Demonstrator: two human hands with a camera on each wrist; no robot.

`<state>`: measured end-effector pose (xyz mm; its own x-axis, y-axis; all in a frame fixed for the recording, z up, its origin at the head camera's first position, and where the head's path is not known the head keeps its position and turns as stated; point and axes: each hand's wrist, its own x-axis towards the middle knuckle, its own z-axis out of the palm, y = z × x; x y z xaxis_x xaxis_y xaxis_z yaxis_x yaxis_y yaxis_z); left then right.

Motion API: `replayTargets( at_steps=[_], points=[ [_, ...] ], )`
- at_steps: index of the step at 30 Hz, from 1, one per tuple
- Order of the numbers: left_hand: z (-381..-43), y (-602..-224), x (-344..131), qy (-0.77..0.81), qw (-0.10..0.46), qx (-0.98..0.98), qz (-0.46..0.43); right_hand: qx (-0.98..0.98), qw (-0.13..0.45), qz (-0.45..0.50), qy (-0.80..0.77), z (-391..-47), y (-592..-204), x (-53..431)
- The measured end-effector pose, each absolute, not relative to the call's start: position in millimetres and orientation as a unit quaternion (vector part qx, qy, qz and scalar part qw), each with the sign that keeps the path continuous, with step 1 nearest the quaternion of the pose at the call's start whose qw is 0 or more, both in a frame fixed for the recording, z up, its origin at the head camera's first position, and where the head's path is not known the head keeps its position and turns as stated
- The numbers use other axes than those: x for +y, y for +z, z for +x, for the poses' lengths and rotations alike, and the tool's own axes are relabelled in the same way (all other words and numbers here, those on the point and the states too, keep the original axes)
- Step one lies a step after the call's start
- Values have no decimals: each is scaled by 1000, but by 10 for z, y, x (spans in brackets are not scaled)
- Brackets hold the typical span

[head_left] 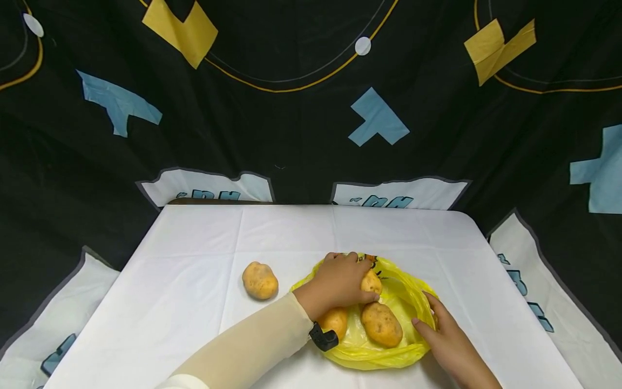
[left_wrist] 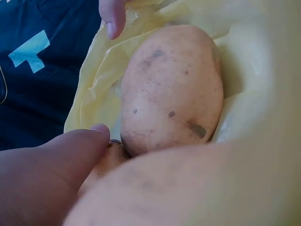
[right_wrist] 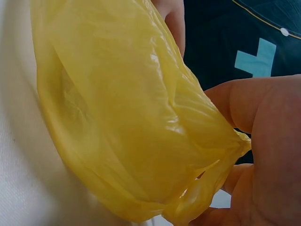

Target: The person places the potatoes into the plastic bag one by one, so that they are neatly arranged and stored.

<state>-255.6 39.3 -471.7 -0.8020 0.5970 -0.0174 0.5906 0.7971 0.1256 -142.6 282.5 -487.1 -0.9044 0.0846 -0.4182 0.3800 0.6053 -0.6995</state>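
Observation:
A yellow plastic bag point(head_left: 359, 359) lies spread wide on the table, its mouth facing up. Inside it, a large potato point(head_left: 381, 324) sits in the middle and another potato point(head_left: 335, 322) is partly covered by the left wrist. My left hand point(head_left: 342, 281) reaches into the far side of the bag and grips a third potato point(head_left: 371, 282), thumb on its near side. In the left wrist view the large potato point(left_wrist: 171, 89) shows dark spots beyond the thumb. On the right, my right hand point(head_left: 449, 340) pinches the bag's rim; the bag point(right_wrist: 117, 103) bunches between its fingers in the right wrist view.
One more potato point(head_left: 260, 281) lies on the white tablecloth point(head_left: 194, 302), left of the bag. Behind the table hangs a black cloth point(head_left: 282, 135) with blue, white and gold shapes. A black wrist strap point(head_left: 323, 337) is on the left wrist.

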Motion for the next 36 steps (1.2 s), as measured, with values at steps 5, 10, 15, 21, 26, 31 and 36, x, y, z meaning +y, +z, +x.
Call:
replayTargets(
  at_steps=[5,10,15,21,26,31,36],
  points=[
    [-2547,-4727,396,45,35,948,313,881,166,126,-424,-1395,-4866,2821],
    [-2555,-4702,336,70,25,943,323,878,170,125,-430,-1398,-4865,2815],
    [-2575,-4628,261,129,9,934,332,878,171,120,-431,-1407,-4874,2820],
    [-2581,-4522,145,144,3,932,332,881,170,119,-425,-1410,-4878,2814],
    [-2588,-4456,-39,171,6,936,309,875,176,125,-433,-1408,-4886,2801],
    [-2618,-4351,-326,218,2,941,259,880,171,121,-426,-1408,-4881,2804],
    [-2621,-4319,-702,234,-17,950,204,883,172,122,-419,-1418,-4874,2803]
  ],
)
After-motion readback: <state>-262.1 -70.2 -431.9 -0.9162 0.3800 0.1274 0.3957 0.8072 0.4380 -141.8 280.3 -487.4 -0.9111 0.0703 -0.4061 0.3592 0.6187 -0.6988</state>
